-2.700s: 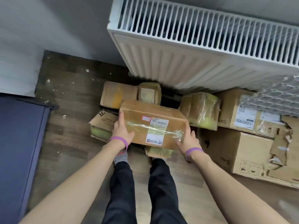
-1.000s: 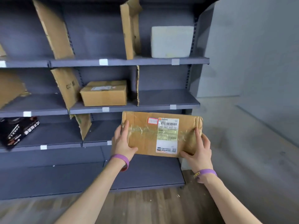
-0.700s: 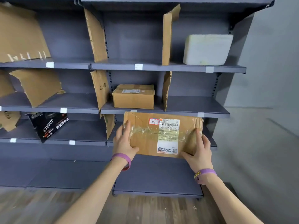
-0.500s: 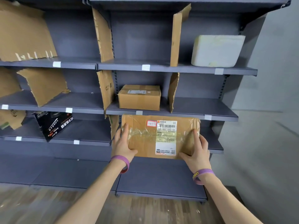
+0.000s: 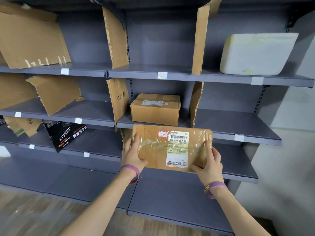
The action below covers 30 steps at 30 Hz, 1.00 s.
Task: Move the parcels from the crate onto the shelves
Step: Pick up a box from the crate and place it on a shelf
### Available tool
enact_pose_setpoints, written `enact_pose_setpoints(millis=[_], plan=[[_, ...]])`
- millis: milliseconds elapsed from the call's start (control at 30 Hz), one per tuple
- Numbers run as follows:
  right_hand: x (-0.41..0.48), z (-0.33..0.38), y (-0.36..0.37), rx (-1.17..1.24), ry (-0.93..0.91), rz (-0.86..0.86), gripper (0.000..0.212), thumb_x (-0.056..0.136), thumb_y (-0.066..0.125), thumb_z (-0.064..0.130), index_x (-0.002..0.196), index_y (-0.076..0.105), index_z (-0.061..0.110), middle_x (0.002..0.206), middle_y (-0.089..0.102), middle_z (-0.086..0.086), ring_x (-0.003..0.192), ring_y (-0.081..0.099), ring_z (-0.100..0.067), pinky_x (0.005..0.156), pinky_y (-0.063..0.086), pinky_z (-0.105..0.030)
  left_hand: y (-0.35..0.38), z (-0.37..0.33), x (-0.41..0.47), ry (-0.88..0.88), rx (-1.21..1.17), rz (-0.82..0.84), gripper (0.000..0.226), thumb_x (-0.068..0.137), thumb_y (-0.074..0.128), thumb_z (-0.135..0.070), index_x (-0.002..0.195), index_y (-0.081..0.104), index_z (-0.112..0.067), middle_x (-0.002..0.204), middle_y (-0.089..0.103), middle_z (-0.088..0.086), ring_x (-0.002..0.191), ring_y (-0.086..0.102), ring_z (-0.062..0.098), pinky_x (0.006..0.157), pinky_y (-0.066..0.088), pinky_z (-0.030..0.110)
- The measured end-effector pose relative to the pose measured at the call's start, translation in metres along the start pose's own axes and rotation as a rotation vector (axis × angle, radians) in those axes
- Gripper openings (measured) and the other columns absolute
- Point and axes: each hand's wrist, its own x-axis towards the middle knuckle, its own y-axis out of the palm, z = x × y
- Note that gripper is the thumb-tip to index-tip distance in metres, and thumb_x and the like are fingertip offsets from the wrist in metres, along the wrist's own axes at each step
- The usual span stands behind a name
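Two parcels [image 5: 153, 157] [image 5: 155, 113] — one foam block [image 5: 257, 53], one black carton [image 5: 66, 135].

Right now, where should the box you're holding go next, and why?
Probably slide the taped parcel forward onto the grey shelf behind it: the left hand and right hand grip its ends at that height, and the shelf's visible part is bare.

Parcel [image 5: 172, 149] before shelves [image 5: 221, 77], below shelved box [image 5: 155, 109].

Place: parcel storeroom
Evidence: grey metal shelving [image 5: 204, 77] across frame, cardboard dividers [image 5: 199, 40], labelled carton [image 5: 156, 109] at centre
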Motion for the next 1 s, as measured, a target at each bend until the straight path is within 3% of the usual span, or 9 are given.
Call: enact_pose_setpoints(millis=[233, 500, 1000], plan=[[0.037, -0.005, 0.002, -0.009, -0.03, -0.005, 0.103, 0.074, 0.075, 0.018, 0.145, 0.007, 0.049, 0.147, 0.02, 0.008, 0.121, 0.033, -0.035, 0.102, 0.033, -0.044, 0.01, -0.011, 0.031, -0.016, 0.002, 0.012, 0.107, 0.072, 0.072, -0.008, 0.148, 0.004, -0.041, 0.154, 0.01, -0.007, 0.138, 0.021, 0.027, 0.103, 0.036, 0.039], [0.076, 0.051, 0.016, 0.056, -0.152, -0.038, 0.101, 0.073, 0.079, 0.021, 0.147, 0.014, 0.045, 0.147, 0.022, 0.006, 0.127, 0.031, -0.036, 0.104, 0.034, -0.048, -0.047, -0.019, 0.078, 0.018, -0.034, -0.05, 0.109, 0.073, 0.073, -0.004, 0.15, 0.003, -0.036, 0.155, 0.01, -0.004, 0.139, 0.021, 0.029, 0.109, 0.031, 0.045], [0.049, 0.211, 0.203, 0.125, -0.25, 0.071, 0.104, 0.07, 0.081, 0.023, 0.145, 0.014, 0.049, 0.149, 0.02, 0.004, 0.131, 0.03, -0.036, 0.109, 0.031, -0.05, -0.211, 0.157, 0.126, -0.066, -0.057, -0.195, 0.112, 0.07, 0.074, -0.002, 0.148, 0.004, -0.043, 0.154, 0.013, -0.008, 0.137, 0.026, 0.027, 0.105, 0.037, 0.044]])
